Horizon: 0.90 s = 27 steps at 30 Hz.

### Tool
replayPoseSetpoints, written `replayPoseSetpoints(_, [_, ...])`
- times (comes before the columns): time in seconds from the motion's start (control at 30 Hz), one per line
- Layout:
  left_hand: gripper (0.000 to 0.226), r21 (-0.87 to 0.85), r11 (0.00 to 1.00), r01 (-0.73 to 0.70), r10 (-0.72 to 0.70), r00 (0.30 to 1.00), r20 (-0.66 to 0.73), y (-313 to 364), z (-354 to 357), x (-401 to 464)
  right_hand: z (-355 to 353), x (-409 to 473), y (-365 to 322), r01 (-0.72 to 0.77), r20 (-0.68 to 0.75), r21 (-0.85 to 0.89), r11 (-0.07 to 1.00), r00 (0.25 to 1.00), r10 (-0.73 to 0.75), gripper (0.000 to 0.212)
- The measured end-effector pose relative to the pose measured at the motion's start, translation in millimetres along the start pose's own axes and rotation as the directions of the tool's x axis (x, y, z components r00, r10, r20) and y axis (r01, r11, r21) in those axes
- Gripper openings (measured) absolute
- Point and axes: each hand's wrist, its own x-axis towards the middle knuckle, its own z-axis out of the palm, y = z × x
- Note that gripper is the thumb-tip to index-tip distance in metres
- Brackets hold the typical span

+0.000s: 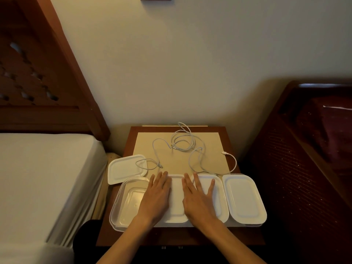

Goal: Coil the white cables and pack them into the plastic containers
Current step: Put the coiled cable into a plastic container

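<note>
White cables point(182, 143) lie loose, uncoiled, across tabletop point(231, 141) middle toward back edge; one end drapes over loose lid point(124, 169) at left edge. Plastic containers point(244, 199) in row along front edge, leftmost point(125, 204) uncovered. Left hand point(156, 197), right hand point(198, 199) flat, fingers straight, resting on middle lids, gripping nothing.

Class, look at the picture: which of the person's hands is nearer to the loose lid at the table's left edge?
Left. The left hand lies flat just right of the lid, beside the open container. The right hand rests farther right, on the closed containers.
</note>
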Motion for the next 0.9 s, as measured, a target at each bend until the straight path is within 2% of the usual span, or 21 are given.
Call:
replayPoseSetpoints(0.1, [0.049,0.013,1.000,-0.016,0.015,1.000,0.018,1,5,1,2,1,-1,-0.022,-0.051,0.004,1.000,0.998,0.022,0.061])
replayPoseSetpoints(0.2, [0.051,0.058,0.998,0.001,-0.002,1.000,0.017,3,9,0,4,1,-2,-0.023,-0.040,0.023,0.999,0.999,0.024,0.070])
replayPoseSetpoints(0.33, [0.050,0.085,0.996,0.012,-0.016,0.999,0.042,4,8,0,4,2,-4,-0.019,0.004,0.040,0.999,1.000,0.018,0.062])
replayPoseSetpoints(0.4, [0.047,0.097,0.995,0.033,-0.035,0.999,0.013,4,3,1,0,2,2,0.013,0.015,0.069,0.998,1.000,-0.014,0.061])
replayPoseSetpoints(0.47, [0.047,0.042,0.996,0.081,-0.080,0.996,-0.038,7,-3,4,-7,2,12,0.047,-0.018,0.153,0.987,0.999,-0.045,0.065])
replayPoseSetpoints(0.57, [0.051,-0.077,0.993,0.090,-0.094,0.994,-0.050,19,-15,3,-9,0,33,0.019,-0.111,0.208,0.978,0.994,0.004,0.063])
replayPoseSetpoints(0.67, [0.067,-0.153,0.987,0.042,-0.033,0.998,0.060,32,-11,0,-7,0,46,0.006,-0.059,0.164,0.987,0.998,0.003,0.061])
replayPoseSetpoints(0.9, [0.058,-0.146,0.988,0.042,-0.038,0.999,0.030,31,8,-2,10,-1,48,0.029,-0.059,0.183,0.983,0.998,-0.018,0.063])
